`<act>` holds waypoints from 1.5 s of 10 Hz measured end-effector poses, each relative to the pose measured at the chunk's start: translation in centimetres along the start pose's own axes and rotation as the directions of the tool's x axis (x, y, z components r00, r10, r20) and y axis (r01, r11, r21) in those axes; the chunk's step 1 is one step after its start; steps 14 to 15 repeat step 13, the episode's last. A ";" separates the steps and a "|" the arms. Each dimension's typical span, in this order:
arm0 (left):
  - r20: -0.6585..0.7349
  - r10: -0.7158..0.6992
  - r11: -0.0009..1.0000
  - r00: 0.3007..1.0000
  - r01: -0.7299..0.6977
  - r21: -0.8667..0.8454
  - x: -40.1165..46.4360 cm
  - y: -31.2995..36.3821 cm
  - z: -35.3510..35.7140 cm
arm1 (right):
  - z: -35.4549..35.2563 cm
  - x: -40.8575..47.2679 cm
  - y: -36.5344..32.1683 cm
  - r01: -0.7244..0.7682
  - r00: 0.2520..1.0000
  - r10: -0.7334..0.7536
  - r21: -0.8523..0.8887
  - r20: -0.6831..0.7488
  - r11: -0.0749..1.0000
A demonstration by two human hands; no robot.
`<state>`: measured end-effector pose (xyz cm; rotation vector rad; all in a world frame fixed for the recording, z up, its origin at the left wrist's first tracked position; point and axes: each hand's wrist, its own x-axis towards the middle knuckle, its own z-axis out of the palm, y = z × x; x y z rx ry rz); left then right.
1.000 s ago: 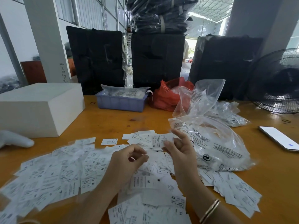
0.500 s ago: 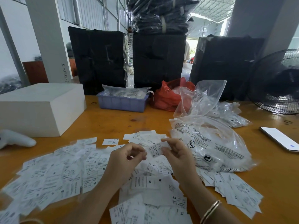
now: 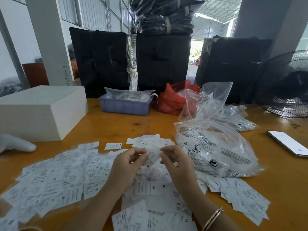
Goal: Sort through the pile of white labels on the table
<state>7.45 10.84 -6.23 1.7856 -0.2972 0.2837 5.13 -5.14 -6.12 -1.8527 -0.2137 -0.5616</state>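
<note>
Labels [image 3: 70,180] spread across near worktop [image 3: 116,129]. Left hand [image 3: 126,165] and right hand [image 3: 176,165] each pinch one label [image 3: 152,157] in a narrow grip. Likely light, limp, easily scattered; take by an edge.

White printed labels [image 3: 70,179] spread flat, overlapping, across near orange table [image 3: 116,127].

Print on labels [image 3: 63,180] too blurred to read; fan [image 3: 283,84], phone [image 3: 290,144] cut off at right edge; held label [image 3: 153,156] motion-smeared.
</note>
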 end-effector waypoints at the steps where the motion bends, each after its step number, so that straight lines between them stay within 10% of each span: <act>1: 0.007 0.008 1.000 1.000 -0.008 0.012 -0.1 -0.1 0.0 | 0.2 -0.2 -0.2 0.039 0.996 -0.033 -0.073 0.087 0.997; 3: 0.029 0.033 0.999 0.999 -0.033 -0.011 -0.1 0.1 -0.1 | 0.5 -0.3 0.0 0.042 0.977 -0.025 -0.077 0.211 0.996; 7: -0.069 0.020 0.989 0.997 -0.010 0.145 0.1 0.0 -0.6 | 0.5 0.3 0.9 -0.162 0.987 0.163 0.133 0.007 0.978; 9: -0.302 0.140 0.877 0.943 0.023 0.479 1.0 -0.8 -2.8 | 0.0 0.5 1.8 -0.130 0.991 0.125 -0.138 -0.047 0.982; 12: -0.290 0.148 0.520 0.946 0.175 0.836 1.3 -1.9 -4.6 | -0.6 0.5 2.3 -0.089 0.994 0.108 -0.483 0.011 0.871; 15: -0.218 0.323 0.592 0.921 -0.017 0.806 0.8 -0.6 -4.1 | -1.4 0.8 1.7 -0.072 0.993 0.109 -0.541 0.036 0.838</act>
